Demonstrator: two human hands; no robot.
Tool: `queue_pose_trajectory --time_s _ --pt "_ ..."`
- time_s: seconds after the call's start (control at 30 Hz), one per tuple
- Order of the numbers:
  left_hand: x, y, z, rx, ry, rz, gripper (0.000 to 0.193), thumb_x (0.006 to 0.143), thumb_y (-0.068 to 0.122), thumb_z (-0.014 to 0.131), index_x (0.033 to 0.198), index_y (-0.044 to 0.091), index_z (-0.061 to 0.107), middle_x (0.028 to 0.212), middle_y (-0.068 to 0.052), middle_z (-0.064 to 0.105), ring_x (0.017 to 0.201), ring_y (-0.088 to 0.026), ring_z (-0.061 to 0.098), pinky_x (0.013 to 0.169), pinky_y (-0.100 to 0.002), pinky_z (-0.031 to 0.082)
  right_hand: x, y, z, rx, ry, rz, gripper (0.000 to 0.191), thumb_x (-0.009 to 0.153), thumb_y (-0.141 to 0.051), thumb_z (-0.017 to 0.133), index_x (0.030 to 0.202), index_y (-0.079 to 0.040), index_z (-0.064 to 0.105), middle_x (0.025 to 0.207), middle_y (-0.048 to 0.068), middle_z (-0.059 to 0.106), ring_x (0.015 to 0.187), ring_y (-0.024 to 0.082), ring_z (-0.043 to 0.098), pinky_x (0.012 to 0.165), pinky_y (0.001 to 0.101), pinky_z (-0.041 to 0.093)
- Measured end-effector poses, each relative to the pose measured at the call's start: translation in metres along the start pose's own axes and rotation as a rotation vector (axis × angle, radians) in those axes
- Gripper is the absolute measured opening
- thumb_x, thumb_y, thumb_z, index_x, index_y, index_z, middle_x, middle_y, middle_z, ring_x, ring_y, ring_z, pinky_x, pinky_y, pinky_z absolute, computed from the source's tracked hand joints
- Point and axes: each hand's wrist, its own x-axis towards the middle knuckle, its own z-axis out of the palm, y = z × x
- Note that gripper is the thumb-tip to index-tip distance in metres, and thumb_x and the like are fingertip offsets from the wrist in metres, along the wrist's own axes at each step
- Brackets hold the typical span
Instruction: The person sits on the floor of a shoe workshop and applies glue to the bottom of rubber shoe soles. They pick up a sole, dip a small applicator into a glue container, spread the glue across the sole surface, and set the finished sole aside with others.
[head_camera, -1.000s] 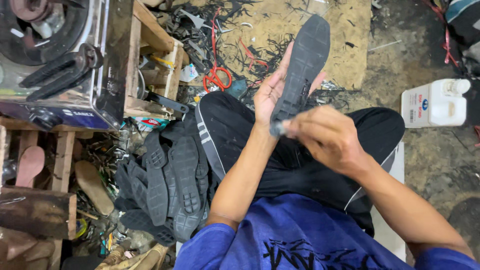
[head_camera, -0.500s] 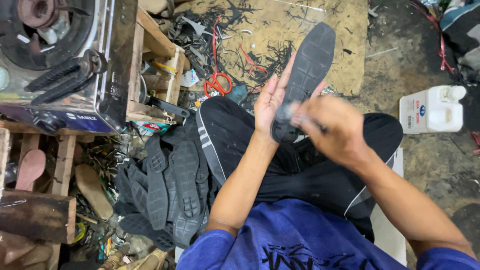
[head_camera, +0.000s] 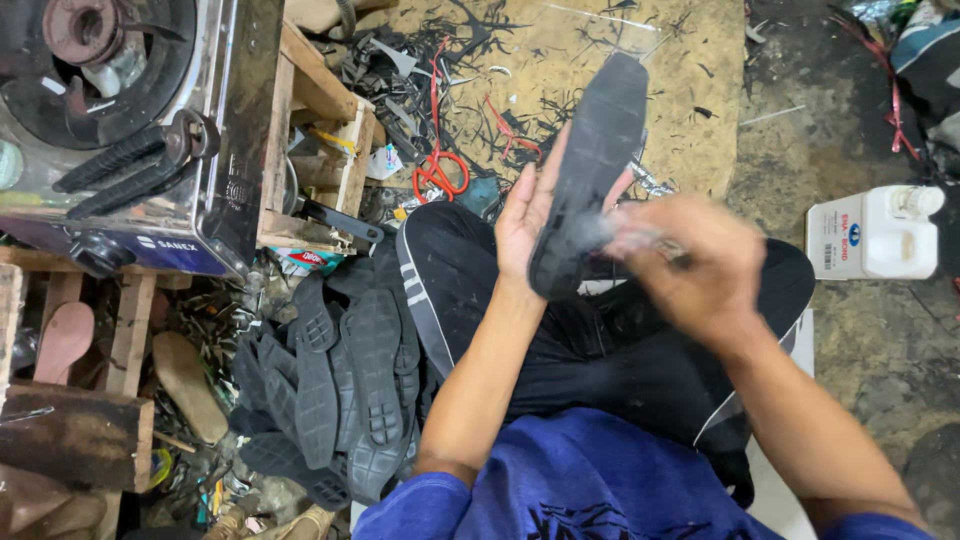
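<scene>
Single view — head-worn camera, looking steeply down over the wearer's own chest and lap. Close range: both forearms enter from the bottom edge and meet near frame centre. Floor fills the upper part; a gas stove (head_camera: 120, 130) sits at top left, a white jug (head_camera: 872, 233) at right edge.

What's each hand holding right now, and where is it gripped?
The left hand holds a black shoe sole from behind, near its lower end. The right hand grips a small tool, too blurred to identify.
</scene>
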Motion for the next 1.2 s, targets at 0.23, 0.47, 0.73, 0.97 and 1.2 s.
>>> queue_pose_trajectory --time_s 0.23,0.47,0.73,0.97,1.2 --pt "-0.009 0.031 0.001 -0.091 0.352 0.164 0.057 0.114 0.041 0.034 0.162 0.01 0.032 0.169 -0.009 0.033 0.159 -0.031 0.028 0.129 -0.069 0.016 -0.001 0.169 0.059 0.019 0.149 0.404 0.024 0.096 -0.012 0.083 0.115 0.002 0.075 0.096 0.011 0.074 0.082 0.016 0.064 0.073 0.0319 0.051" --pt "-0.029 0.03 -0.028 -0.19 0.161 0.2 0.061 0.113 0.037 0.04 0.164 0.003 0.032 0.167 -0.014 0.037 0.155 -0.032 0.034 0.129 -0.068 0.014 -0.038 0.257 0.128 -0.314 -0.046 0.271 0.019 0.088 -0.016 0.08 0.104 -0.006 0.077 0.1 0.016 0.074 0.092 0.037 0.069 0.079 0.0452 0.053" --pt "-0.027 0.028 -0.065 -0.12 0.287 0.242 0.054 0.111 0.028 0.04 0.163 0.017 0.033 0.166 -0.012 0.034 0.153 -0.033 0.033 0.127 -0.066 0.016 -0.034 0.299 0.148 -0.428 -0.197 0.272 0.02 0.084 -0.015 0.079 0.103 -0.011 0.079 0.1 0.014 0.074 0.094 0.036 0.069 0.08 0.0475 0.053" --pt "-0.005 0.025 -0.08 -0.067 0.32 0.158 0.056 0.11 0.032 0.039 0.163 0.016 0.031 0.168 -0.01 0.033 0.155 -0.032 0.032 0.128 -0.065 0.017 -0.02 0.282 0.127 -0.222 -0.001 0.467 0.023 0.086 -0.02 0.084 0.104 -0.006 0.079 0.099 0.016 0.076 0.09 0.031 0.074 0.08 0.0401 0.056" --pt "0.007 0.01 -0.05 -0.067 0.223 0.067 0.074 0.11 0.055 0.036 0.168 0.011 0.022 0.17 -0.016 0.026 0.155 -0.034 0.029 0.126 -0.066 0.018 0.001 0.119 0.042 0.291 0.177 0.468 0.021 0.099 -0.01 0.083 0.114 0.001 0.072 0.11 0.007 0.074 0.1 0.012 0.068 0.092 0.0278 0.055"
